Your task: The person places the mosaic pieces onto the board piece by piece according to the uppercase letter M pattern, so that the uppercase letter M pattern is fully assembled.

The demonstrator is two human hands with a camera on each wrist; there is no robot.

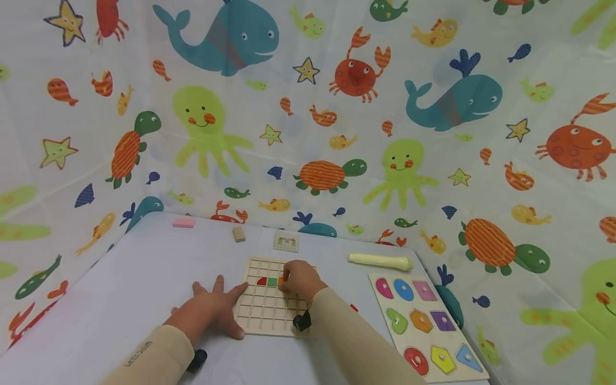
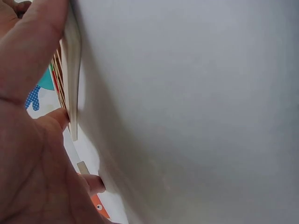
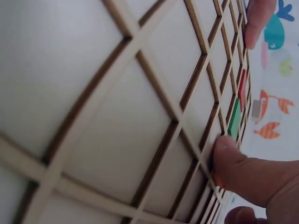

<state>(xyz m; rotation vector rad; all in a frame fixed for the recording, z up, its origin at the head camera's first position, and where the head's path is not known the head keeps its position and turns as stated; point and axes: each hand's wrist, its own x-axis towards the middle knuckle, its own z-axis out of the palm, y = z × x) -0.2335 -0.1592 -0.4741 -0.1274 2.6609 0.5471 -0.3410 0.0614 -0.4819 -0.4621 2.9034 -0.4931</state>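
Note:
A wooden grid board (image 1: 255,315) lies on the white table, divided into square cells by thin raised strips. In one upper row sit a red piece with a curved side (image 1: 262,281) and a green square tile (image 1: 272,282), side by side. Just right of the green one, my right hand (image 1: 303,279) pinches an orange tile (image 1: 281,281) down at the grid, its thumb low on the board in the right wrist view. My left hand (image 1: 209,309) has its fingers spread, the thumb and index finger at the board's left edge; the left wrist view shows fingertips against that edge.
A knobbed shape puzzle board (image 1: 418,340) lies at the right, with a pale yellow tube (image 1: 380,261) behind it. Along the back are a pink block (image 1: 184,222), a wooden block (image 1: 238,234) and a small beige slotted piece (image 1: 286,241). A small red piece (image 1: 354,307) lies beside the right forearm.

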